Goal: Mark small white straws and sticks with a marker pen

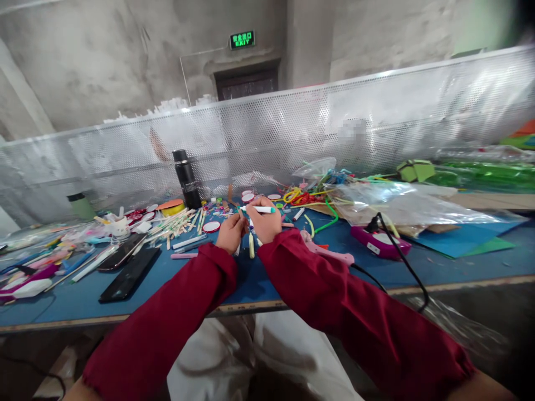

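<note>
1. slip risk: marker (261, 209) tip points left, right by the left fingertips; a jerk of either hand would probably ink skin or put a stray line down
2. smear risk: hands work almost touching, so a fresh mark could get rubbed by a knuckle, if ink is wet
3. snag risk: right sleeve (309, 273) lies against the pink glue gun (330, 252); a wide elbow swing could drag it or tug its cord, heat can't be told
4. roll risk: loose yellow pen (251, 245) stands out just under the hands, toward the near table edge (251, 306); a bumped wrist might send it off
5. mix-up risk: clutter all round, sticks (179, 221) left, wires (305, 196) right; anything small that drops would likely get lost in it
6. right hand (267, 223): curled closed in a writing grip, marker between thumb and fingers, green end sticking out to the right
7. left hand (230, 231): curled nearly closed, thumb and fingertips together, just beside the right; what sits between them is too small to tell
8. marker place: in the right hand, lying near level above the blue table (254, 278), about mid table, ahead of the person
</note>
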The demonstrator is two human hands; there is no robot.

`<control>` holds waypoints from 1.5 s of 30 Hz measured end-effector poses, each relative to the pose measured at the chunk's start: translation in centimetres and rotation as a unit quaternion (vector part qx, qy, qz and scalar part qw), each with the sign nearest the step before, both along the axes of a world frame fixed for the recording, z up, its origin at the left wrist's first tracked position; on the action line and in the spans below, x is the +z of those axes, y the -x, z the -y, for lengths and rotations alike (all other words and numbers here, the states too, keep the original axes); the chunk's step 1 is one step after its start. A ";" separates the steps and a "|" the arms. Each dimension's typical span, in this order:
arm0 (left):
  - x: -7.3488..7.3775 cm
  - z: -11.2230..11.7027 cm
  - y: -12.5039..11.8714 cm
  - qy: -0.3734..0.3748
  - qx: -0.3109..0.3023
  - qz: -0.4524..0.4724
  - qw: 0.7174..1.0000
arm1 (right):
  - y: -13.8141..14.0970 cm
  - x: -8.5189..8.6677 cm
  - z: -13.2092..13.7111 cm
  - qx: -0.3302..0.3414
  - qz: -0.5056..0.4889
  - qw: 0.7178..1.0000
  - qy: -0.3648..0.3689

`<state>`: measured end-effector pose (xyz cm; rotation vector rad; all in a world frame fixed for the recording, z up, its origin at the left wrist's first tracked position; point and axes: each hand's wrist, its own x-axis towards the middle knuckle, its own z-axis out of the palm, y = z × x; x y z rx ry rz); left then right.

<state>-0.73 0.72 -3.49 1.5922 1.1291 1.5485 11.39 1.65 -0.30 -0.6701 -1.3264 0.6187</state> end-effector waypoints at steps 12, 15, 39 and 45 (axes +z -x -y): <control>0.3 0.4 -0.4 0.009 -0.013 0.031 0.999 | -0.2 0.5 0.6 -0.005 -0.008 1.000 0.003; 0.2 0.3 -0.4 0.009 -0.016 0.029 0.999 | -0.2 0.6 0.7 -0.002 -0.009 1.000 0.009; -0.1 -0.1 -0.1 -0.007 0.000 0.004 1.000 | -0.2 0.4 0.4 -0.011 -0.004 1.000 0.002; -0.1 -0.1 0.0 -0.007 -0.001 0.004 1.000 | -0.2 0.4 0.5 -0.026 0.002 1.000 0.008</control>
